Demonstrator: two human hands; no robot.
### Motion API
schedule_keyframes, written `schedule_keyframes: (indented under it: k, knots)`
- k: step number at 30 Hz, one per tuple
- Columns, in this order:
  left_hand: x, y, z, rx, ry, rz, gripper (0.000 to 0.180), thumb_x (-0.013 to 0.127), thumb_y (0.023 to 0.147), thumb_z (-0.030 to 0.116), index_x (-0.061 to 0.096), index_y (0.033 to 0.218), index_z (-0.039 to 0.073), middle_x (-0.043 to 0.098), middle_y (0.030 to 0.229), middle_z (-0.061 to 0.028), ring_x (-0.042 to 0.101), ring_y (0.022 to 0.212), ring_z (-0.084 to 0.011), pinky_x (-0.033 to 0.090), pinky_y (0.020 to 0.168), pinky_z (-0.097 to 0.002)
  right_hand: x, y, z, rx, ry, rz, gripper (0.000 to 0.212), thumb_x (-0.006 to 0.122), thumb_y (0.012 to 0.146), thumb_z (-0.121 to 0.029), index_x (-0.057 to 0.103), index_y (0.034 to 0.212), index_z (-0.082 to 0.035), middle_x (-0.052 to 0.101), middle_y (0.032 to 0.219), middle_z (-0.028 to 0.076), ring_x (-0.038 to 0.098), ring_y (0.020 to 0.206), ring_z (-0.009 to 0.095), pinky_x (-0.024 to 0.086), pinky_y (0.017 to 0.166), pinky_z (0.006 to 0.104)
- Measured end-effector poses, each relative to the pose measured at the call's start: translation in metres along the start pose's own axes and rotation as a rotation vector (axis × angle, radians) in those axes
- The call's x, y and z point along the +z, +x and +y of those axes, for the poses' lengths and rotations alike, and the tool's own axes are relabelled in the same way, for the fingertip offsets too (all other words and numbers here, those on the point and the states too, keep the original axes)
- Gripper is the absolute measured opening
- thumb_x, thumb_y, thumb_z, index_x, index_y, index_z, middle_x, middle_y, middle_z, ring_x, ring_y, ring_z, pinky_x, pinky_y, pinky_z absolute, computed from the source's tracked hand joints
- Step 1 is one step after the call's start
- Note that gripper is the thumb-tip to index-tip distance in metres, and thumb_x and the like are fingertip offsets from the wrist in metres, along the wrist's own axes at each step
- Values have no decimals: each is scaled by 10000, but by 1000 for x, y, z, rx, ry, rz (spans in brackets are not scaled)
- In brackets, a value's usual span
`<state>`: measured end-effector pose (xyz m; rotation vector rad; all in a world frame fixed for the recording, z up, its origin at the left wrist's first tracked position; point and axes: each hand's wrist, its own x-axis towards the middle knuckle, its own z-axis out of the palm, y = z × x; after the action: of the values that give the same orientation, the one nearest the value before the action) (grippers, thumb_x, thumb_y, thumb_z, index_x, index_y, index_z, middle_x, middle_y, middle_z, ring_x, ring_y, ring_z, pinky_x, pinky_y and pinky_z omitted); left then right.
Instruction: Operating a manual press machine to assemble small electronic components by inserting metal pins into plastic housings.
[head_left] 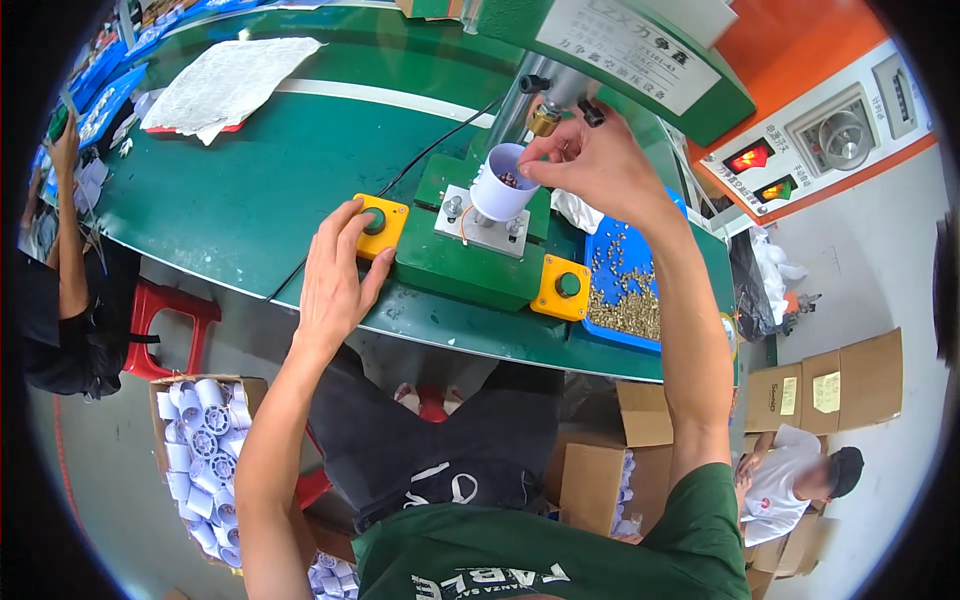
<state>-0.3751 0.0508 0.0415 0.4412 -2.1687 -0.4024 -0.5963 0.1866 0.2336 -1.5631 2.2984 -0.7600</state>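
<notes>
White plastic cup (502, 183) pinched by right hand (590, 160); left hand (335, 270) open on yellow button box (383, 226).

Premises: a small factory assembly floor. Evidence: at upper centre of the frame, a green bench press (600, 40) stands on a green worktable (250, 190), flanked by two yellow push-button boxes (381, 226). A blue tray of small brass parts (625, 290) lies at centre right. Cardboard boxes of white plastic parts (205, 450) sit on the floor at lower left. An orange control panel with lit indicators (800, 140) occupies the upper right. Other workers sit at far left and lower right.
</notes>
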Motion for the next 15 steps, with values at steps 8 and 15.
schedule_keyframes:
  k: [8, 15]
  knots:
    - [0, 3, -1, 24, 7, 12, 502, 746, 815, 131, 495, 1237, 25, 508, 1310, -195, 547, 1126, -366, 461, 926, -426, 3, 9, -2, -36, -30, -47, 420, 760, 744, -127, 567, 1115, -82, 713, 848, 59, 637, 833, 144, 504, 804, 322]
    - [-3, 0, -4, 98, -11, 29, 454, 755, 778, 73, 528, 1167, 14, 549, 1266, -184, 545, 1182, -363, 455, 972, -435, 18, -36, 41, -198, 87, 312, 212, 760, 781, -63, 644, 959, -55, 683, 887, 52, 574, 770, 107, 466, 685, 269]
